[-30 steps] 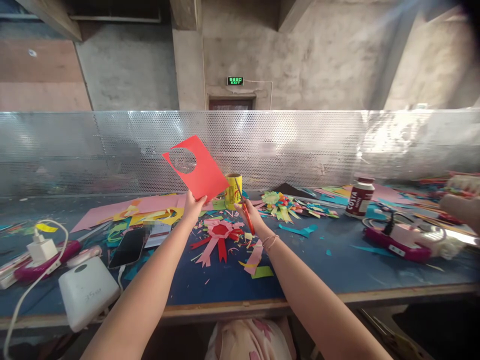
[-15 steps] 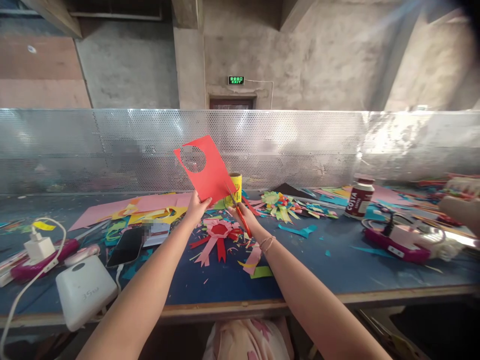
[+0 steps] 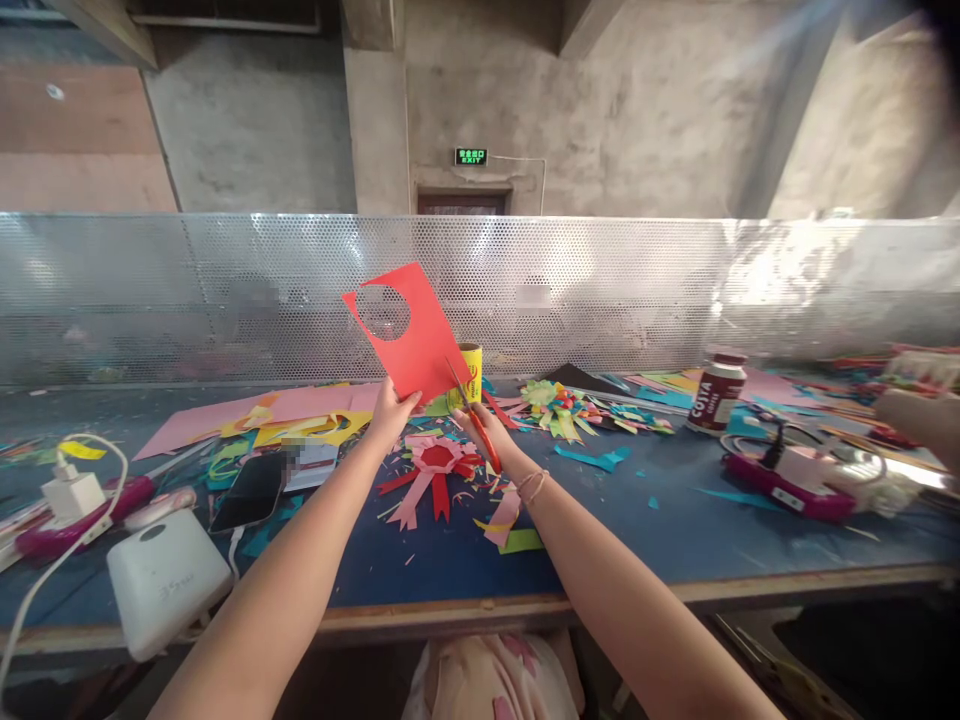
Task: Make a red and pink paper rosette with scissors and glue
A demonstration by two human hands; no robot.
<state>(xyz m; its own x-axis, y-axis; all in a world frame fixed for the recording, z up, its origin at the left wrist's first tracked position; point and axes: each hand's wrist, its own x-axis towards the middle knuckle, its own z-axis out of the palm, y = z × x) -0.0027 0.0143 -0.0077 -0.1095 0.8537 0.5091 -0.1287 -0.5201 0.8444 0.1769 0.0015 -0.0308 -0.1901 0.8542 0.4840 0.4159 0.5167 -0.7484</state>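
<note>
My left hand (image 3: 393,412) pinches the lower edge of a red sheet of paper (image 3: 424,350), which is held up and tilted above the table. A round hole is cut near the sheet's upper left corner. In my right hand (image 3: 491,440) is a pair of scissors (image 3: 486,440) with orange-red handles, its blades at the sheet's right edge. Behind them stands a yellow tube (image 3: 472,372), partly hidden by the paper. Below my hands lies a pink and red paper rosette (image 3: 436,460) with ribbon tails.
A multicoloured paper rosette (image 3: 556,405), a brown Costa bottle (image 3: 717,392) and a purple power strip (image 3: 787,490) lie to the right. At left are a phone (image 3: 249,490), a white power bank (image 3: 169,580) and yellow paper (image 3: 315,428). A perforated metal screen (image 3: 300,300) stands behind. Another person's hand (image 3: 919,420) shows far right.
The scissors' blades have shifted slightly against the red sheet's right edge. My left hand keeps its hold, and the whole view has moved a little.
</note>
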